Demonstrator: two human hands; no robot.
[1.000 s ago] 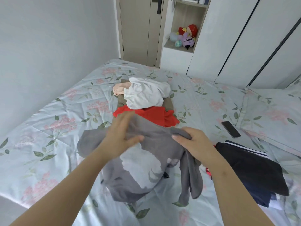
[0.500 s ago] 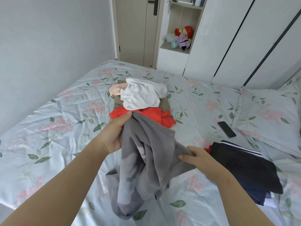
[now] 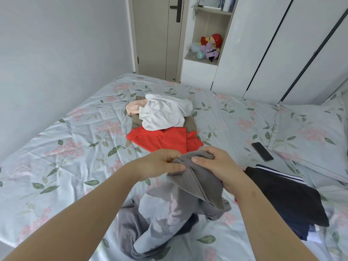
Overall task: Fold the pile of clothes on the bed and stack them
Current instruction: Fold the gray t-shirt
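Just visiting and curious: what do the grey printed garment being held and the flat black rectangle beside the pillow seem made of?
Grey printed garment: soft matte knit, likely cotton jersey; it hangs limp, folds loosely and has a stitched hem. Flat black rectangle: seemingly a phone, smooth glossy glass front; rigid, with a faint sheen.

Left hand [image 3: 160,164] and right hand [image 3: 216,166] each pinch grey shirt [image 3: 180,204] top edge, above bed [image 3: 66,147]; hem trailing.
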